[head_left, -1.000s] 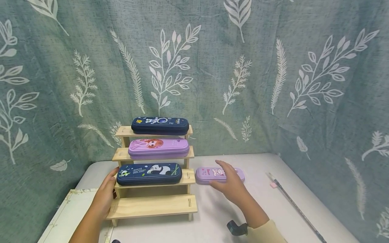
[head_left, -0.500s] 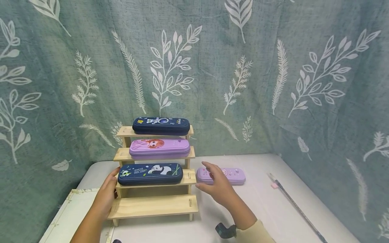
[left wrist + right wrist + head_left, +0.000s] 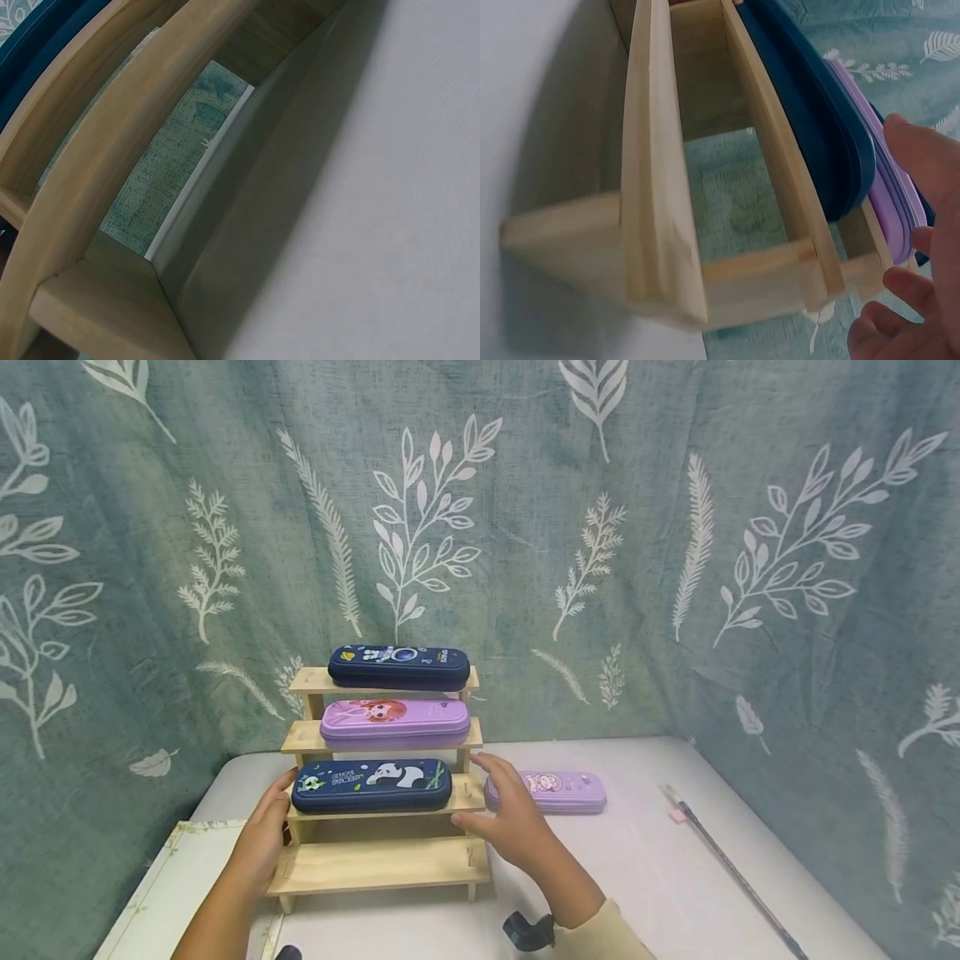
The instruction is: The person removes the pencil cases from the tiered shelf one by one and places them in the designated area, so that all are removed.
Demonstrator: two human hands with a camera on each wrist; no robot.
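Observation:
A stepped wooden stand (image 3: 378,864) stands on the white table, left of centre. Its top tier bears a dark blue space pencil case (image 3: 397,668), the tier below a purple pencil case with a girl (image 3: 394,723). Below that lies a navy panda pencil case (image 3: 371,787); the lowest tier is bare. Against the stand's left side rests my left hand (image 3: 258,843), its fingers partly hidden. My right hand (image 3: 513,818) reaches with spread fingers to the stand's right side, holding nothing; contact is unclear. Partly behind it, a lilac pencil case (image 3: 573,792) lies on the table.
A dark rod with a pale tip (image 3: 731,868) lies along the right of the table (image 3: 637,868). At the left front is a pale board with a leafy border (image 3: 168,893). A leaf-patterned green curtain (image 3: 510,560) hangs behind.
My right hand has moved left, away from the lilac pencil case, to the right side of the stand. The lilac case stays on the table, and my left hand keeps its place.

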